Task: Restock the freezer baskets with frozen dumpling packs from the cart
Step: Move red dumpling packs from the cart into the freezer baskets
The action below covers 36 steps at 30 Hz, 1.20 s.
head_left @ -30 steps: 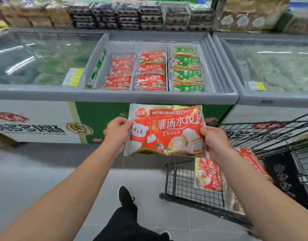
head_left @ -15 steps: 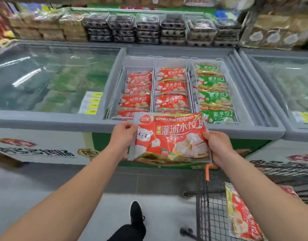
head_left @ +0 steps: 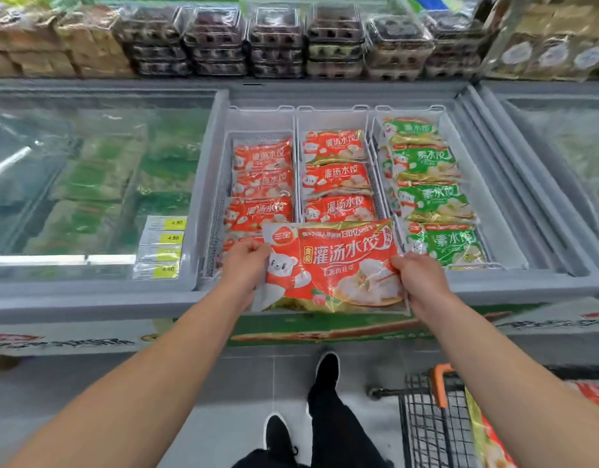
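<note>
A red dumpling pack hangs flat over the freezer's front rim, between both my hands. My left hand pinches its left edge and my right hand grips its right edge. Behind it stand three white baskets. The left basket and the middle basket hold several red packs. The right basket holds several green packs. The black wire cart is at the bottom right, with another red pack in it.
Shut glass lids cover the freezer sections at the left and the right. Yellow price labels sit on the left lid. Stacked egg cartons line the shelf behind. My black shoes are on the grey floor.
I have stepped up to the freezer. Both hands carried the red pack up and forward, from in front of the cabinet to over its front rim. The cart slid to the bottom right.
</note>
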### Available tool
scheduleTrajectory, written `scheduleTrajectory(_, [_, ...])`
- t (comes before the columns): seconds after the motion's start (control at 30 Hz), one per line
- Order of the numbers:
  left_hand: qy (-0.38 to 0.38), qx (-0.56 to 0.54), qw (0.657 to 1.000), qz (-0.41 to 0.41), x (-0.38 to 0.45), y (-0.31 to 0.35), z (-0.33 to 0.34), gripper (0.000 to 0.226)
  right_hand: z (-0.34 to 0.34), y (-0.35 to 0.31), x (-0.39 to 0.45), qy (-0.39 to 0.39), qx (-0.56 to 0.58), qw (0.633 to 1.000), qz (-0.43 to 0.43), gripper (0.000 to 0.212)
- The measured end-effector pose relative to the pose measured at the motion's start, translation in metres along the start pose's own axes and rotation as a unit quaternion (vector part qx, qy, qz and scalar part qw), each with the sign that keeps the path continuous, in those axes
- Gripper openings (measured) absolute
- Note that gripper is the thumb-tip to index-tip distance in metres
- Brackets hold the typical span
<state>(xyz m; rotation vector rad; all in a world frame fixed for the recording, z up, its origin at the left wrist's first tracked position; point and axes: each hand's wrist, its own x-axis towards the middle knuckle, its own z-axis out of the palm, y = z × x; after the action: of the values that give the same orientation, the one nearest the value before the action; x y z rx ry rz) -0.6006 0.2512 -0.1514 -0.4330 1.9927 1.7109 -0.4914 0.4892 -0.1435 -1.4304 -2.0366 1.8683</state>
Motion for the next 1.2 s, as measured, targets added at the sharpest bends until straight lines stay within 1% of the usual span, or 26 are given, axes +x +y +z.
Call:
scheduleTrajectory(0.2, [0.030, 0.021, 0.999, 0.003, 0.069, 0.015, 0.042, 0.013, 0.009, -0.023, 0.071, 0.003, -0.040, 0.999, -0.013, 0.027])
scheduleTrajectory(0.3, [0.039, 0.040, 0.998, -0.004, 0.104, 0.020, 0.074, 0.012, 0.008, -0.034, 0.121, 0.002, -0.053, 0.999, 0.012, 0.028])
scheduleTrajectory(0.47, [0.066, 0.076, 0.995, -0.026, 0.157, 0.032, 0.122, 0.023, 0.006, -0.046, 0.197, -0.008, -0.091, 0.994, 0.062, 0.021])
scheduleTrajectory(0.63, [0.059, 0.141, 0.987, -0.053, 0.200, 0.020, 0.151, 0.023, 0.007, -0.045, 0.245, -0.039, -0.122, 0.988, 0.090, 0.018])
scheduleTrajectory(0.73, [0.053, 0.152, 0.983, -0.093, 0.212, 0.001, 0.161, 0.020, 0.008, -0.029, 0.259, -0.059, -0.163, 0.980, 0.099, 0.018])
scheduleTrajectory(0.83, [0.054, 0.191, 0.972, -0.124, 0.214, -0.017, 0.166, 0.022, 0.011, -0.016, 0.261, -0.107, -0.232, 0.963, 0.088, 0.021])
scheduleTrajectory(0.9, [0.048, 0.218, 0.965, -0.134, 0.211, -0.022, 0.170, 0.020, 0.012, -0.012, 0.258, -0.135, -0.246, 0.956, 0.087, 0.018])
scheduleTrajectory(0.97, [0.027, 0.269, 0.952, -0.146, 0.214, -0.027, 0.172, 0.025, 0.013, -0.008, 0.257, -0.151, -0.270, 0.948, 0.075, 0.007])
scheduleTrajectory(1.0, [0.014, 0.287, 0.946, -0.149, 0.214, -0.028, 0.171, 0.028, 0.011, -0.007, 0.256, -0.159, -0.286, 0.943, 0.062, 0.006])
scheduleTrajectory(1.07, [-0.010, 0.316, 0.936, -0.157, 0.213, -0.025, 0.168, 0.034, 0.008, -0.008, 0.254, -0.159, -0.322, 0.932, 0.043, 0.022])
scheduleTrajectory(1.13, [-0.028, 0.352, 0.924, -0.147, 0.210, -0.019, 0.165, 0.037, 0.005, -0.012, 0.249, -0.152, -0.342, 0.927, 0.036, 0.026])
scheduleTrajectory(1.2, [-0.040, 0.363, 0.922, -0.127, 0.208, -0.012, 0.162, 0.038, 0.004, -0.014, 0.245, -0.145, -0.349, 0.925, 0.032, 0.027])
